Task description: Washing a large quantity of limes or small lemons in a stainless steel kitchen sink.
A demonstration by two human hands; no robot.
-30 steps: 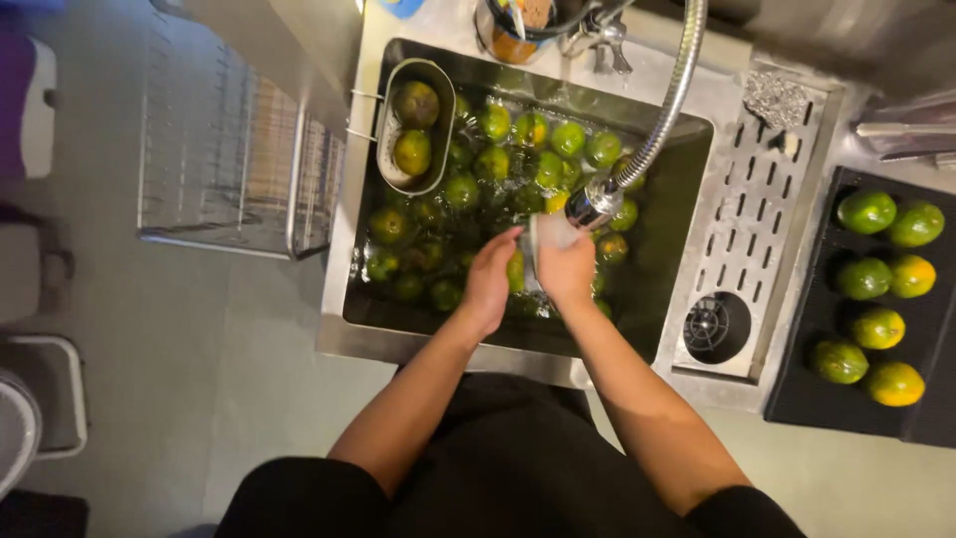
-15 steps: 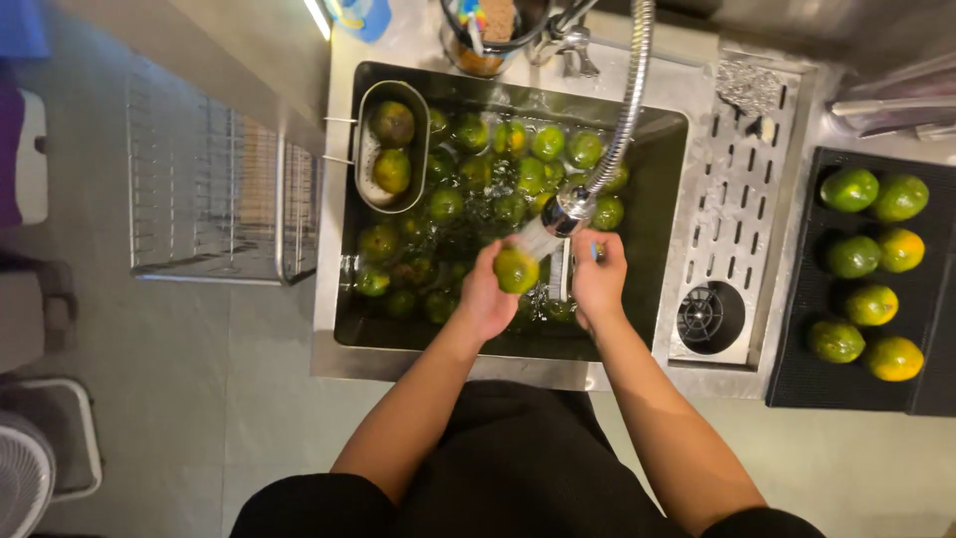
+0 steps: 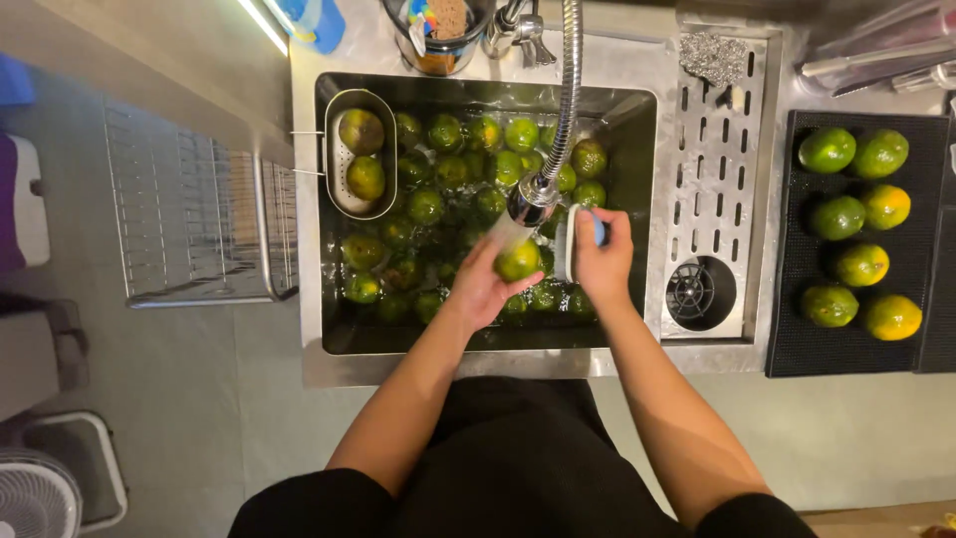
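Green citrus fruit [image 3: 520, 261] held under the running tap, over the sink.
The left hand [image 3: 485, 287] cups the fruit, fingers curled around it, right under the spray head [image 3: 533, 202]. Just beside it, the right hand [image 3: 600, 257] grips a blue-and-white scrubber [image 3: 576, 239]. Below and beyond the fingers, more green fruits float in the steel sink [image 3: 637, 339]; well off to the right, washed ones sit on a black mat [image 3: 787, 339].
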